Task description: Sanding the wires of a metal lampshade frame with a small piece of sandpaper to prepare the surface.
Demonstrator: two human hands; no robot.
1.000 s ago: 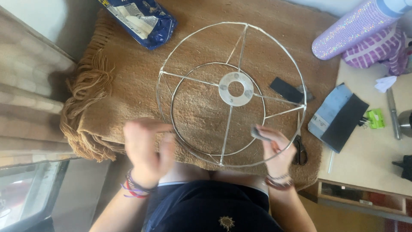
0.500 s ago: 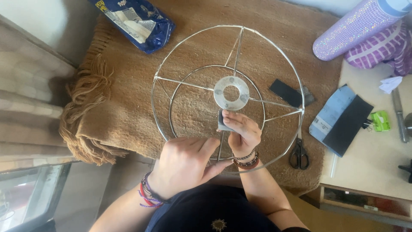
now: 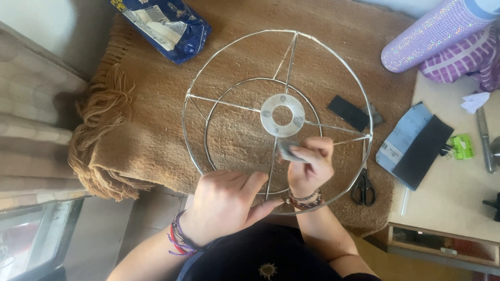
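Wire lampshade frame (image 3: 237, 104), two concentric rings joined by spokes to a flat central washer (image 3: 282, 114), lies on a tan fringed woven mat (image 3: 130, 125). At the frame's six o'clock edge, the left hand (image 3: 226, 205) curls its fingers over the outer ring, gripping it. Right hand (image 3: 311, 169), at about five o'clock from the washer, pinches a small grey piece of sandpaper (image 3: 290, 152) between closed fingertips, pressed near a spoke. Black-handled scissors (image 3: 363, 188) lie just outside the ring at four o'clock. A dark sandpaper strip (image 3: 348, 113) sits at three o'clock inside the ring, a blue packet (image 3: 166, 26) at eleven o'clock beyond it.
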